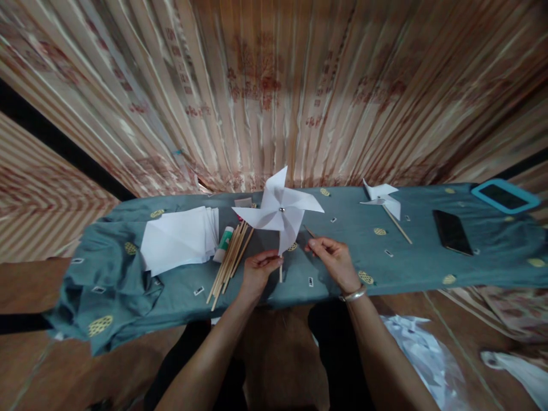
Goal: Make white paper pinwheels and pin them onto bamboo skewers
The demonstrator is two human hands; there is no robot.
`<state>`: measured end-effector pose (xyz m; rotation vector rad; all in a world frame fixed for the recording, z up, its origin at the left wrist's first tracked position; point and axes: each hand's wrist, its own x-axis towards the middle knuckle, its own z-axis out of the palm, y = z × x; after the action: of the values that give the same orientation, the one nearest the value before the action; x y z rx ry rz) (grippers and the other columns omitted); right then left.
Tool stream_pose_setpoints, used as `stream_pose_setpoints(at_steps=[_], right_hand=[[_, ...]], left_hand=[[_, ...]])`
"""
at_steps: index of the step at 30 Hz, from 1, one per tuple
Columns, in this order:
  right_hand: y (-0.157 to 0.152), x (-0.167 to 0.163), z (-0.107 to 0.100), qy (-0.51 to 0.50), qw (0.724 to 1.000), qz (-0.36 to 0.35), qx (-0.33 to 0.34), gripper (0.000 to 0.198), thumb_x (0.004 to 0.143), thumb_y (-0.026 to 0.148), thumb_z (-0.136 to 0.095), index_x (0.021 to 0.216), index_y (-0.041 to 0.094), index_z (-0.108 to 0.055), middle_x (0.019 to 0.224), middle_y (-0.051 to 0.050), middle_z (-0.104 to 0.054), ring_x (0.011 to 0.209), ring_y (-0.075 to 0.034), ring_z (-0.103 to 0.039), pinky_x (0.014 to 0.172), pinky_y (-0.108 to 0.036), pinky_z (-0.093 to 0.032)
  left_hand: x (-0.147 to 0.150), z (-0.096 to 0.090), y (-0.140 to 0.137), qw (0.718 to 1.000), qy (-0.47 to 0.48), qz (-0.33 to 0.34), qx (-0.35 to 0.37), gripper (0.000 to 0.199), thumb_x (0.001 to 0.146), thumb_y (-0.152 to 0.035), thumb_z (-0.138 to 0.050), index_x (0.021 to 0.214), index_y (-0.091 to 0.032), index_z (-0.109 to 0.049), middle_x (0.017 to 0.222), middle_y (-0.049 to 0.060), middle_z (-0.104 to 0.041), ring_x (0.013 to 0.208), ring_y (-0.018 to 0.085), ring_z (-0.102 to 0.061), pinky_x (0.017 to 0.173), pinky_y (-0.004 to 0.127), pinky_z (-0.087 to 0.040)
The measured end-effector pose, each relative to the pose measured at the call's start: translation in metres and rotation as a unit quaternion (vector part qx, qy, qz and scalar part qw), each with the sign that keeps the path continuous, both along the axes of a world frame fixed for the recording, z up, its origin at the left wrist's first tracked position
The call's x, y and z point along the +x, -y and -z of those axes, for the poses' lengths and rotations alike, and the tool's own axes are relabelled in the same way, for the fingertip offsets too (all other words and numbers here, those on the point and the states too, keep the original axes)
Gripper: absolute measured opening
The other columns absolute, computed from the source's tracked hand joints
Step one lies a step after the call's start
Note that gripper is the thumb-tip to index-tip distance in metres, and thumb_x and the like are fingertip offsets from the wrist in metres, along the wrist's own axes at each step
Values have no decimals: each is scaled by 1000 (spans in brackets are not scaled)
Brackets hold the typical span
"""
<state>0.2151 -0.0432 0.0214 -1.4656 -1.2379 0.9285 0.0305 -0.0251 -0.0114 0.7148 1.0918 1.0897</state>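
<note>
Head view: taking the hub of the white paper pinwheel [282,209] as the middle of the clock, the left hand [262,269] comes in near 7 o'clock, thumb and fingers pinching the pinwheel's stick [281,274] just below the blades, so the four-bladed head stands clear above the table [274,292]. The right hand [331,257], a silver bangle [354,294] at its wrist, is between 4 and 5 o'clock, thumb and forefinger pinching a thin pointed piece [310,232], too small to identify. Between 7 and 8 o'clock lies a loose bundle of wooden sticks [231,260]; beside it, at 8, is a green-and-white tube [223,244], its contents hidden. Farther out, toward half past 8, spreads a stack of white paper [177,240]. Near 9 o'clock, a small pale box-like item [243,202] shows partly behind the bundle; what it holds cannot be seen. At 3 o'clock lies a second pinwheel [383,200], then a dark phone [452,232] and a blue-framed device [505,196]. On the floor, between 4 and 5, a clear plastic bag [450,374] contains white folded paper shapes [417,342], heaped together.
</note>
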Motion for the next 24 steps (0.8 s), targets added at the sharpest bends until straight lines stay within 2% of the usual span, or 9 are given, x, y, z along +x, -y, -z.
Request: stream_pose_setpoints(at_steps=[4, 6, 16, 19, 22, 24], right_hand=[[3, -10, 9, 18, 992, -121, -41, 37, 72, 55, -72, 79, 20, -73, 74, -3, -73, 67, -17, -63, 63, -29, -49], [4, -17, 13, 28, 988, -139, -54, 34, 72, 52, -73, 84, 20, -73, 80, -5, -75, 71, -19, -66, 66, -30, -51], [-5, -46, 17, 29, 993, -114, -7, 30, 77, 49, -67, 78, 19, -72, 70, -2, -70, 63, -15, -60, 61, -27, -47], [-8, -50, 10, 61, 994, -88, -1, 30, 78, 48, -65, 75, 19, -71, 62, 0, -64, 57, -13, -54, 56, -24, -42], [-8, -38, 0, 88, 995, -53, -11, 34, 78, 51, -63, 72, 19, -70, 57, 1, -60, 53, -12, -50, 53, -24, -38], [-6, -17, -8, 115, 993, -22, -16, 35, 76, 53, -64, 74, 18, -71, 57, 1, -61, 52, -12, -50, 52, -24, -37]], left_hand=[[4, -6, -4, 999, 24, -16, 14, 32, 44, -26, -88, 71, -17, -75, 70, 2, -74, 69, 16, -65, 78, 32, -50], [7, -9, -6, 999, 35, -21, 23, 30, 45, -24, -87, 72, -17, -75, 71, 2, -74, 68, 15, -65, 75, 30, -50], [10, -17, -13, 992, 111, -52, 26, 30, 43, -22, -88, 69, -16, -74, 66, -1, -71, 64, 11, -62, 69, 24, -47], [7, -22, -13, 990, 132, -46, 31, 34, 46, -26, -89, 76, -16, -75, 74, 1, -73, 70, 11, -63, 72, 25, -48], [5, -24, -10, 990, 129, -33, 35, 40, 51, -29, -88, 87, -17, -75, 82, 3, -74, 76, 13, -65, 75, 26, -48], [4, -22, -9, 992, 115, -24, 34, 42, 52, -29, -88, 90, -17, -75, 83, 3, -74, 77, 14, -65, 75, 27, -48]])
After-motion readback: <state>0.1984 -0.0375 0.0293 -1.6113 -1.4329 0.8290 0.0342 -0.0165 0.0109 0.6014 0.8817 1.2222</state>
